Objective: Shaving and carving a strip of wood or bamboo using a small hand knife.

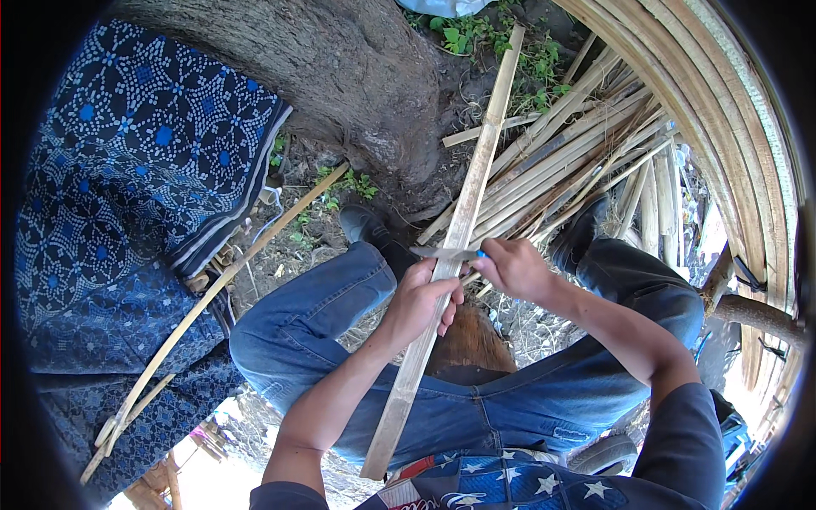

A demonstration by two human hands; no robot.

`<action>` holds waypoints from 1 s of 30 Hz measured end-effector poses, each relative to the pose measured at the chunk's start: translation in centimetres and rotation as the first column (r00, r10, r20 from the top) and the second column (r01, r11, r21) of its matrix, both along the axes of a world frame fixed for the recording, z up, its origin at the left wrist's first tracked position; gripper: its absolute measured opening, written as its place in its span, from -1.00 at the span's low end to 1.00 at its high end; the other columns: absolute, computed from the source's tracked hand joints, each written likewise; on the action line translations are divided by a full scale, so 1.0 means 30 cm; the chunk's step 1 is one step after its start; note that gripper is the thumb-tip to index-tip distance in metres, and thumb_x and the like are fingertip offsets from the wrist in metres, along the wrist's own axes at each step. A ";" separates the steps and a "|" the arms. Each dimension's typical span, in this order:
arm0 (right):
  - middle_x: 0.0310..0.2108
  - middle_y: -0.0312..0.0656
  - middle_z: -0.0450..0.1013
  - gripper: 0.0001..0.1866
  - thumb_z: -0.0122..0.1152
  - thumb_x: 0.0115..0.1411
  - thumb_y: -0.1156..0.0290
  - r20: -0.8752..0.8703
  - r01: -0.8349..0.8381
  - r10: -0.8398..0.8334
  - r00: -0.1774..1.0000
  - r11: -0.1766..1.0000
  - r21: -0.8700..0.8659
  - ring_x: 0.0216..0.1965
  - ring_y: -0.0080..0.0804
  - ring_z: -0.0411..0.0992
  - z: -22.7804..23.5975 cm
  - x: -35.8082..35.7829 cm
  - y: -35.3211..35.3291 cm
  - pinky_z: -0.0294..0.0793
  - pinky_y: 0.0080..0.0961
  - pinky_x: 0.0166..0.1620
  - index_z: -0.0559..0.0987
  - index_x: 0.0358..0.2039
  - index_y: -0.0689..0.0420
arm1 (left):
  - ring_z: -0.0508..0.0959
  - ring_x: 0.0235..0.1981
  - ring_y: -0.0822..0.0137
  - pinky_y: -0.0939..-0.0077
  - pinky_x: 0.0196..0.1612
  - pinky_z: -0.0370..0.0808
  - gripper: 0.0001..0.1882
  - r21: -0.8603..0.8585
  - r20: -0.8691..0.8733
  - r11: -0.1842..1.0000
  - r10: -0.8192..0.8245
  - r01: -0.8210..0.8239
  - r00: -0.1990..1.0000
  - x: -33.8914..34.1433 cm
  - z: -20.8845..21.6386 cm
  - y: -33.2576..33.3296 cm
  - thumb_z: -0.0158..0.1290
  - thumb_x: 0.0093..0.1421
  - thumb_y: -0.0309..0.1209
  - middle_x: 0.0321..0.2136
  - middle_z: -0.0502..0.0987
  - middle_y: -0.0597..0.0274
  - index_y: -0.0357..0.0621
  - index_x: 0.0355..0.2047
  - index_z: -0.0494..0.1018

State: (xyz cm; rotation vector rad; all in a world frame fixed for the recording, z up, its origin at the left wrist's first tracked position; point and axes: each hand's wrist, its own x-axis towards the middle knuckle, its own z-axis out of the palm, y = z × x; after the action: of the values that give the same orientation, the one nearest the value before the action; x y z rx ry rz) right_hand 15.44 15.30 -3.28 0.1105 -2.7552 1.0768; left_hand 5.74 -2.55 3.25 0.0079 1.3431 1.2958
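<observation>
A long, flat strip of split bamboo (476, 183) slants across the middle, its near end over my lap and its far end out toward the greenery. Around the strip, just below its midpoint, my left hand (418, 304) is closed. My right hand (516, 268) grips a knife (444, 253) by its handle, of which a bit of blue shows. The knife's blade lies across the bamboo strip just beyond my left hand. Between my knees stands a wooden stump (472, 340), partly hidden by my hands and the strip.
A thick tree trunk (357, 85) rises ahead. Split bamboo strips (561, 153) lie piled right of it, and long curved strips (731, 110) stand bundled at the far right. On the left hangs dark blue patterned cloth (127, 170), with a thin pole (212, 289) leaning across it.
</observation>
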 end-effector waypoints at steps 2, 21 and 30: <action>-0.77 -0.16 0.31 -0.60 0.02 0.27 0.16 -0.036 -0.021 0.024 0.999 0.998 0.056 -0.81 -0.24 0.34 0.023 0.008 -0.021 0.29 -0.37 -0.76 0.32 -0.61 0.16 | 0.41 -0.73 0.49 0.62 -0.75 0.34 -0.73 0.037 0.016 0.999 -0.010 0.009 1.000 -0.006 -0.008 -0.002 -0.12 0.20 -0.44 -0.53 0.45 0.19 -0.32 -0.12 0.33; -0.81 -0.30 0.22 -0.53 0.07 0.21 0.02 -0.159 0.014 0.052 0.986 0.921 0.390 -0.84 -0.42 0.29 -0.028 -0.011 0.037 0.28 -0.46 -0.76 0.31 -0.66 0.10 | 0.37 -0.75 0.51 0.63 -0.74 0.32 -0.69 -0.013 -0.160 0.997 -0.080 0.079 0.984 0.009 0.020 0.011 -0.10 0.21 -0.49 -0.50 0.40 0.22 -0.33 -0.04 0.27; -0.82 -0.28 0.17 -0.43 -0.39 0.37 -0.02 0.301 0.392 -0.659 0.689 0.688 0.611 -0.86 -0.53 0.08 -0.210 -0.062 0.472 0.05 -0.55 -0.87 0.39 -0.51 0.17 | 0.37 -0.76 0.52 0.65 -0.73 0.31 -0.64 0.039 -0.057 0.997 -0.071 0.073 0.996 0.039 0.052 0.007 -0.15 0.22 -0.55 -0.43 0.42 0.18 -0.33 0.04 0.22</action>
State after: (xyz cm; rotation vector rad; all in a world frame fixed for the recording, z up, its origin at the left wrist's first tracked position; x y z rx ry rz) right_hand 13.60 29.45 -9.58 -1.0247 -3.0923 0.2027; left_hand 6.91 -2.34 4.82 0.1203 1.3509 1.2701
